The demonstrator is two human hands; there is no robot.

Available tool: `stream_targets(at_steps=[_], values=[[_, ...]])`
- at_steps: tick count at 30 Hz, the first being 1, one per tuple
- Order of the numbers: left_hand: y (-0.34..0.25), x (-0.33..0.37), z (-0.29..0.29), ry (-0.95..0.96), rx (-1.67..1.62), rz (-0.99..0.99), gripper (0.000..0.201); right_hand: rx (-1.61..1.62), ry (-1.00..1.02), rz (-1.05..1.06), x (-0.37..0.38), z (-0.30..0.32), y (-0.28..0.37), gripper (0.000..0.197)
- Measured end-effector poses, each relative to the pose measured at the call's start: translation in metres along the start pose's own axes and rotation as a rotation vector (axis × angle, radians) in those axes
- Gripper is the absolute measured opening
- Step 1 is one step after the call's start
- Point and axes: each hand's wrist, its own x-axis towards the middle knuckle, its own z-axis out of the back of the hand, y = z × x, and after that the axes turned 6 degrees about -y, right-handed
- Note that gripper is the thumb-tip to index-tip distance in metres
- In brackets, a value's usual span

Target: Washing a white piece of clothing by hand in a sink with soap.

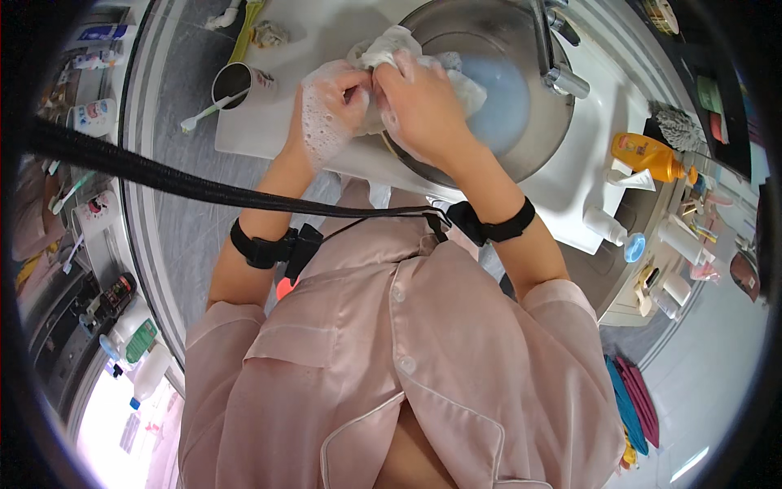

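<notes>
A wet white cloth (391, 46) is bunched between my two hands at the left rim of a round metal basin (547, 151). My left hand (328, 104), coated in soap suds, is closed on the cloth with its fingers curled in. Pressed up against it, my right hand (423, 107) also grips the cloth, knuckles upward. Part of the cloth hangs to the right, over the cloudy bluish water (501, 96) in the basin. The folds between my fingers are hidden.
A metal faucet (562, 80) reaches over the basin's right side. On the left stands a cup (235, 81) with a toothbrush (210, 112) across it. An orange-yellow bottle (643, 155) and a white tube (631, 178) lie on the right. A black cable (204, 186) crosses my left forearm.
</notes>
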Motion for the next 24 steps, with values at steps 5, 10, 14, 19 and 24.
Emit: stream_targets(at_steps=[5, 10, 14, 19, 24], values=[[-0.005, 0.002, -0.002, -0.014, 0.038, -0.016, 0.012, -0.031, -0.008, -0.031, -0.003, -0.007, -0.015, 0.016], [-0.004, 0.002, -0.001, -0.038, 0.033, -0.058, 0.011, 0.031, 0.017, -0.001, -0.001, -0.003, -0.009, 0.015], [-0.006, 0.0, -0.002, -0.05, 0.028, -0.014, 0.011, -0.005, -0.016, -0.052, 0.0, -0.003, -0.005, 0.012], [-0.002, -0.001, 0.004, -0.028, -0.055, 0.008, 0.012, -0.035, 0.023, -0.146, 0.0, -0.002, -0.015, 0.01], [-0.003, -0.005, 0.021, 0.118, -0.482, 0.427, 0.019, 0.899, 0.054, -0.583, -0.002, 0.013, -0.008, 0.014]])
